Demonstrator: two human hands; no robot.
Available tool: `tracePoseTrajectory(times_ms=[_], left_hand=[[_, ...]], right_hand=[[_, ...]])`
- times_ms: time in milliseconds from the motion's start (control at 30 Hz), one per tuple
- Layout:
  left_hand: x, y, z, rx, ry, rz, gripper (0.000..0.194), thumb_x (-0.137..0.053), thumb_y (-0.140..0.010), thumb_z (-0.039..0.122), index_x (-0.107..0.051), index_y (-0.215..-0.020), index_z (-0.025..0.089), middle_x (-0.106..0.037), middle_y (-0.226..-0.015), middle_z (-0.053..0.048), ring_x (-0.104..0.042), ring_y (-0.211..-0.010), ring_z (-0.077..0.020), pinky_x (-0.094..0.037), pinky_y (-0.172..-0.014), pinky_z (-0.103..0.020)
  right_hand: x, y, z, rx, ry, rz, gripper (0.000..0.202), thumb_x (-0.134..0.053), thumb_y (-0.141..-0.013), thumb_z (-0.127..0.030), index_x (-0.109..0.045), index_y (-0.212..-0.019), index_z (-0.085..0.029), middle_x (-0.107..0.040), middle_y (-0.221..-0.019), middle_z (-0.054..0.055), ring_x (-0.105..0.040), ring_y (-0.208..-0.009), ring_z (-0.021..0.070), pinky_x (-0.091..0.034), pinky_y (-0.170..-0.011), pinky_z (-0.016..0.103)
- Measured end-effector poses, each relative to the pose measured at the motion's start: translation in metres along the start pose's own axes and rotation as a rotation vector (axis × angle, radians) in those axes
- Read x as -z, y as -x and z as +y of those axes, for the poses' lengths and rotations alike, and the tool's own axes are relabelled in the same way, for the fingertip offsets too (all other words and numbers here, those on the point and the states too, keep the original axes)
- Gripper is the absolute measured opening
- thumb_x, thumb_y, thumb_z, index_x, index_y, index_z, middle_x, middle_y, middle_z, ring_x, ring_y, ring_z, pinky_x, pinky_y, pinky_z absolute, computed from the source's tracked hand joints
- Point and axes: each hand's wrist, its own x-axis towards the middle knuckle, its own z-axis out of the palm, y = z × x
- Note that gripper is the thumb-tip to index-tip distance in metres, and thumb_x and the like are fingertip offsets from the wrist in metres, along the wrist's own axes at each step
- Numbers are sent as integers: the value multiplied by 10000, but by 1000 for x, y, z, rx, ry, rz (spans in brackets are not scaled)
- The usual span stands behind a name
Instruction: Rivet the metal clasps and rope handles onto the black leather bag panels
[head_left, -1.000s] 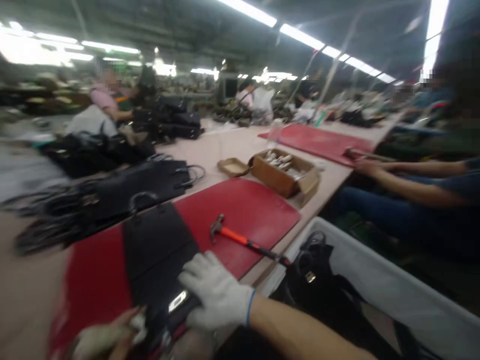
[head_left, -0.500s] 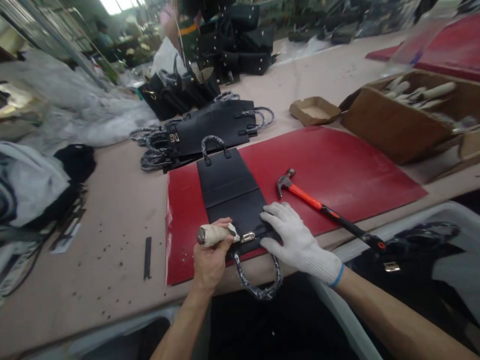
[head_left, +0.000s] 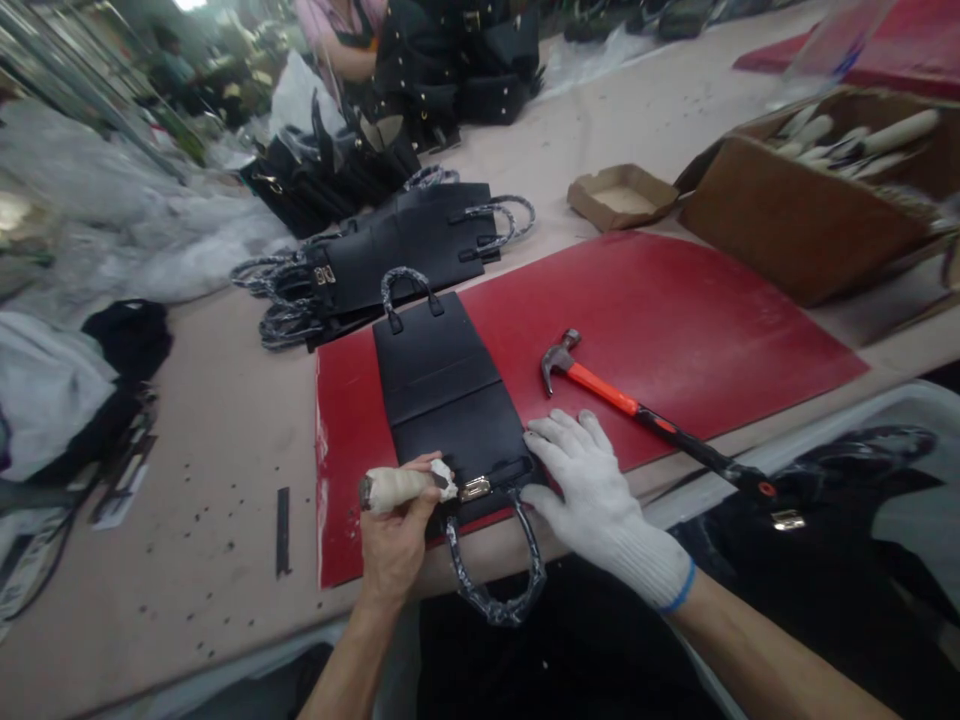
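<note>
On red mat (head_left: 667,320): black bag (head_left: 442,375), flat. In left fingers (head_left: 424,505), curled tight: taped tool (head_left: 394,487). With right fingers (head_left: 547,450), spread wide, holding nothing: best press bag steady. Mind shiny clasp (head_left: 475,488); don't scratch.

Left fingers (head_left: 421,510) grip a wrapped tool (head_left: 391,489) beside the clasp (head_left: 475,489).

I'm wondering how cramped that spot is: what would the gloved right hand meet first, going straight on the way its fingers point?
The right hand would probably meet the flat black bag, whose edge lies by the fingertips; whether they touch is unclear from this view.
</note>
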Motion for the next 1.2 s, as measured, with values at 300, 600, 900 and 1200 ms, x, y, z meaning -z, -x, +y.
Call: tracePoseTrajectory(times_ms=[300,600,900,1200], left_hand=[[-35,6,22,-92,21,-89,226,-840,-833,292,-754,-1009,181,-785,-1159,-128,-763,-1082,-295,-619,-1016,-482],[-52,2,24,-61,-55,-179,172,-826,-798,210,-753,-951,182,-801,-1128,-116,-773,-1055,-285,-643,-982,-449],[-55,-1,19,-8,-52,-194,172,-821,-811,206,-758,-970,187,-795,-1145,-108,-767,-1078,-273,-622,-1018,-448],[-57,-1,19,28,-49,-196,180,-821,-813,238,-750,-967,177,-792,-1139,-115,-763,-1076,-282,-624,-1014,-466]], right_hand=[[-3,1,2,10,-49,53,421,-766,-783,-223,-664,-1189,-178,-670,-1357,140,-536,-1349,391,-271,-1220,665],[-4,2,4,30,-75,83,321,-737,-808,-232,-647,-1115,-204,-694,-1299,135,-553,-1328,397,-284,-1200,675],[-5,1,5,23,-76,72,325,-737,-820,-243,-657,-1130,-191,-694,-1299,132,-559,-1313,399,-290,-1196,678],[-6,1,6,22,-82,65,330,-729,-811,-227,-663,-1133,-201,-696,-1302,127,-561,-1310,400,-303,-1189,684]])
